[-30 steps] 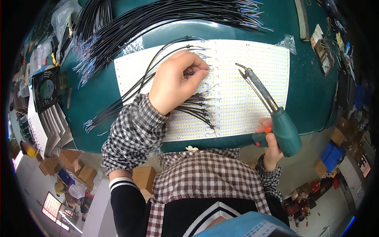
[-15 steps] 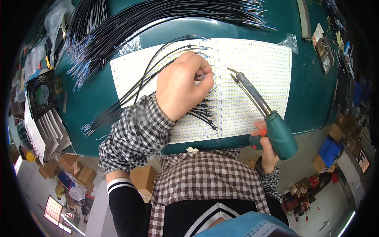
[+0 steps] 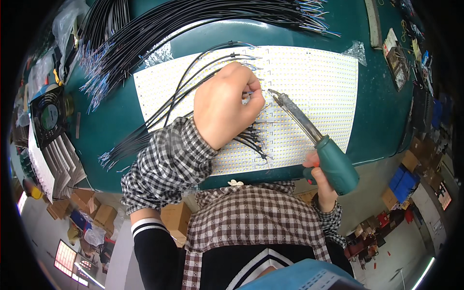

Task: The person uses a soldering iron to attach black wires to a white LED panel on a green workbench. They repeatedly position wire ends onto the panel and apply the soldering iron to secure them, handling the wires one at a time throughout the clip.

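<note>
A white LED panel board dotted with rows of small yellow chips lies on the green table. Black cables stretch over its left half, their thin wire ends along the middle seam. My left hand is closed in a pinch over that seam, most likely around a cable's wire end, though the fingers mostly cover it. In my right hand is a green-handled soldering iron, gripped near the panel's lower right edge. Its dark tip points up and left, close to my left fingertips.
A thick bundle of black cables with stripped coloured ends lies along the far side. A black fan and stacked white sheets are at left. Clear plastic film touches the panel's far right corner; a small worn box lies beyond.
The soldering iron has moved left, bringing its tip nearer the seam and my left fingers. My left hand has shifted very slightly right, still pinching.
</note>
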`<state>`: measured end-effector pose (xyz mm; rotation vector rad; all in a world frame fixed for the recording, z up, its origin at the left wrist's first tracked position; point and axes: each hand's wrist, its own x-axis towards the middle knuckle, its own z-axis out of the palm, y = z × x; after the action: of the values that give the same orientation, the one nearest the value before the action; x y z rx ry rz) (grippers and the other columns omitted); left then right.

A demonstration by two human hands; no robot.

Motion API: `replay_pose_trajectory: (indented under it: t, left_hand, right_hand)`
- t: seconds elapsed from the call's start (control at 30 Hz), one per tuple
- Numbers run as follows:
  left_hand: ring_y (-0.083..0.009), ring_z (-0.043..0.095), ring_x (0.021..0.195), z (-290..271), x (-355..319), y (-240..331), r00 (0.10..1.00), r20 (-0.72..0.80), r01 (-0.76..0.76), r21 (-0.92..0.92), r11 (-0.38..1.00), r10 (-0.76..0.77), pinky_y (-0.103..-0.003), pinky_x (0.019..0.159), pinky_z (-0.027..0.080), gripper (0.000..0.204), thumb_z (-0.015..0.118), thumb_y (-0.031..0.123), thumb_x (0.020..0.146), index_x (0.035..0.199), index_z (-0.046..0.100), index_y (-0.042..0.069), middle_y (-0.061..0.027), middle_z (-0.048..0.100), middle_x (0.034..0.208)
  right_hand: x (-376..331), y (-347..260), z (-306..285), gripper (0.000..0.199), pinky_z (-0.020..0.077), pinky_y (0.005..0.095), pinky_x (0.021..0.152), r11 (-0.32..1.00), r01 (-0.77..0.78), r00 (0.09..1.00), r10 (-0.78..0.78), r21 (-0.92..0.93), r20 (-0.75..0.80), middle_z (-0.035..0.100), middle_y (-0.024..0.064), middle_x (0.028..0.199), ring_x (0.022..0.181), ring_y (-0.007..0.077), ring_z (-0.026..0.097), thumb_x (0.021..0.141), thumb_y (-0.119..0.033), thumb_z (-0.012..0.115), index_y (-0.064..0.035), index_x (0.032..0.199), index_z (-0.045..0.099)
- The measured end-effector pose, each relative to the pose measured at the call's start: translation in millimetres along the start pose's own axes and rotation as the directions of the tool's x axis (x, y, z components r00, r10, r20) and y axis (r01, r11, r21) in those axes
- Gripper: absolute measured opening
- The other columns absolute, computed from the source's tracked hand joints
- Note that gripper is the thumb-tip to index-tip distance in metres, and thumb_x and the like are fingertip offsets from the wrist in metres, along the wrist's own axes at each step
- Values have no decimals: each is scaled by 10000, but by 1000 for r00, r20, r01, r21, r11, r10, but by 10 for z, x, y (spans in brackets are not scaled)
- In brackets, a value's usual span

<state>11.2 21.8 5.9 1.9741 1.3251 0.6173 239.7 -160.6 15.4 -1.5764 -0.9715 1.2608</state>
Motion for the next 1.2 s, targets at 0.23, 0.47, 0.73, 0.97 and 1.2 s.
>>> replay_pose_trajectory:
  t: [0.23,0.47,0.73,0.97,1.2]
  left_hand:
    - [-255,609,619,50,3,-36,996,-60,-65,-7,998,65,-365,542,478,116,710,70,734,740,594,71,-77,595,744]
    - [-259,610,614,58,2,-32,996,-67,-60,-3,998,59,-369,540,478,114,706,68,731,738,593,74,-80,596,740]
    - [-262,609,611,69,-2,-34,996,-69,-57,10,998,57,-372,539,479,114,703,66,730,744,590,75,-83,596,738]
    - [-260,607,609,65,8,-36,996,-68,-66,6,998,66,-370,537,477,123,708,61,728,741,586,74,-81,591,734]
    - [-204,621,665,27,6,0,1000,-15,-22,27,999,22,-302,609,520,106,708,35,745,789,611,34,-80,616,775]
  right_hand:
    - [25,15,7,600,592,331,797,998,39,999,-39,-42,11,714,161,985,876,200,715,779,-16,797,104,1299,523]
    - [22,30,15,623,576,338,810,997,36,999,-35,-72,17,715,157,978,865,192,707,777,-23,807,101,1311,511]
    - [-5,83,13,640,573,339,812,999,8,1000,-8,-41,2,713,157,975,871,193,705,771,-31,819,101,1313,503]
    - [-4,91,-35,637,570,333,828,992,24,999,-20,-127,35,719,154,978,886,202,713,788,-59,810,105,1318,497]
    - [27,74,-19,638,572,338,825,996,79,997,-78,-47,25,716,151,983,885,207,714,794,-64,805,117,1318,489]
